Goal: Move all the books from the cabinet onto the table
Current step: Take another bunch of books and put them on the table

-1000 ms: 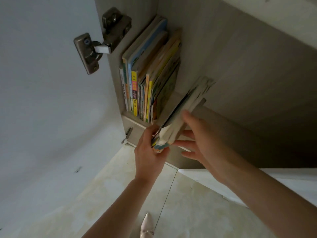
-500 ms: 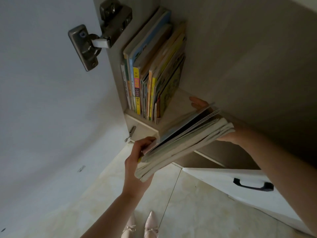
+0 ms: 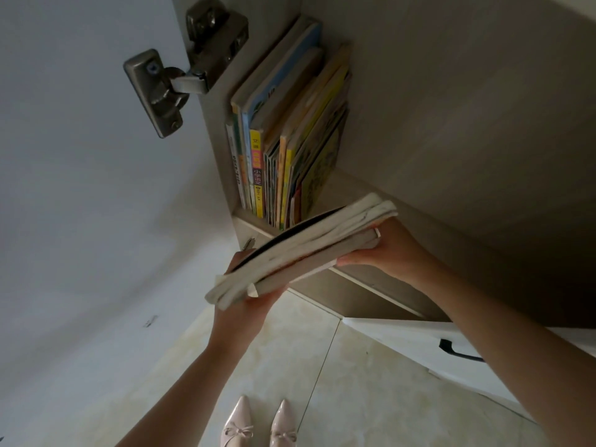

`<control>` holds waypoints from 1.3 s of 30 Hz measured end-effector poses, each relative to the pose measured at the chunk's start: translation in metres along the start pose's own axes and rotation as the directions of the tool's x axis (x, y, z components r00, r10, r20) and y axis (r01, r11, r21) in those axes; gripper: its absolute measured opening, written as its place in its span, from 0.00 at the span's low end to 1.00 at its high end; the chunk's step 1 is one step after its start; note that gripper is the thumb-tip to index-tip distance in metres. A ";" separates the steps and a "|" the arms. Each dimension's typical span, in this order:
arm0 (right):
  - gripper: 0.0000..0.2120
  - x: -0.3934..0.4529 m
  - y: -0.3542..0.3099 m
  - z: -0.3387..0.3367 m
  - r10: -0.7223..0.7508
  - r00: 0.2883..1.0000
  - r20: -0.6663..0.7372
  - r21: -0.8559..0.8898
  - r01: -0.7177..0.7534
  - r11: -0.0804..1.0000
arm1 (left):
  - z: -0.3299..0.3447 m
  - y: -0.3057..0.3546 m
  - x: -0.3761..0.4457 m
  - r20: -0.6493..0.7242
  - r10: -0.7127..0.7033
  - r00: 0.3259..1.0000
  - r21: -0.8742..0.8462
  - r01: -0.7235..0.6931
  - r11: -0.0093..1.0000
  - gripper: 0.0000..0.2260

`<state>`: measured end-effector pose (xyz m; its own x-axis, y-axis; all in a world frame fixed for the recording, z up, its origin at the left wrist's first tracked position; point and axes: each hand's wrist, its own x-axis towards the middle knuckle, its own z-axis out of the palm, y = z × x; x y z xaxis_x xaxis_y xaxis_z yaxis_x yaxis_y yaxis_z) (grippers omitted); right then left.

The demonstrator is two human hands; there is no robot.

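A stack of thin pale books (image 3: 300, 250) lies flat between my two hands, in front of the cabinet shelf (image 3: 354, 188). My left hand (image 3: 245, 304) grips its near left end from below. My right hand (image 3: 387, 250) holds the far right end, thumb under the edge. Several colourful books (image 3: 283, 150) stand upright in the cabinet's left corner, spines toward me.
The open white cabinet door (image 3: 80, 188) with its metal hinge (image 3: 167, 88) stands at the left. A white drawer front with a black handle (image 3: 458, 353) juts out at the lower right. Below lie pale floor tiles (image 3: 354, 398) and my two pointed shoes (image 3: 258, 427).
The stack has come out of the cabinet, turned from upright to flat. My right hand has shifted from the stack's side to its far end, and the stack has moved lower.
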<state>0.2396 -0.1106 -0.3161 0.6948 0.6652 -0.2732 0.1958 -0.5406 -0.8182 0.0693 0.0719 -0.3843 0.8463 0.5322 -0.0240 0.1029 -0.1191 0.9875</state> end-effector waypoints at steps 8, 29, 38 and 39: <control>0.28 -0.022 -0.010 0.010 -0.076 0.992 -0.102 -0.027 0.074 0.997 | -0.012 0.004 0.006 0.033 -0.096 0.995 -0.008 0.097 0.995 0.23; 0.19 -0.212 -0.212 0.040 0.457 0.888 -0.045 0.423 -0.397 0.814 | -0.122 0.219 -0.157 0.031 -0.540 0.841 -0.198 0.535 0.821 0.24; 0.11 -0.260 -0.261 0.051 0.345 0.928 0.142 0.423 -0.372 0.826 | -0.153 0.283 -0.233 -0.264 -0.582 0.769 -0.156 0.561 0.813 0.25; 0.10 -0.262 -0.264 0.050 0.322 0.933 0.161 0.399 -0.360 0.843 | -0.153 0.289 -0.242 -0.288 -0.582 0.761 -0.180 0.554 0.813 0.26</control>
<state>-0.0291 -0.1161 -0.0537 0.5999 0.5291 -0.6001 -0.3613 -0.4901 -0.7933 -0.1854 0.0373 -0.0696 0.4337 0.7152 -0.5480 0.4582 0.3486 0.8176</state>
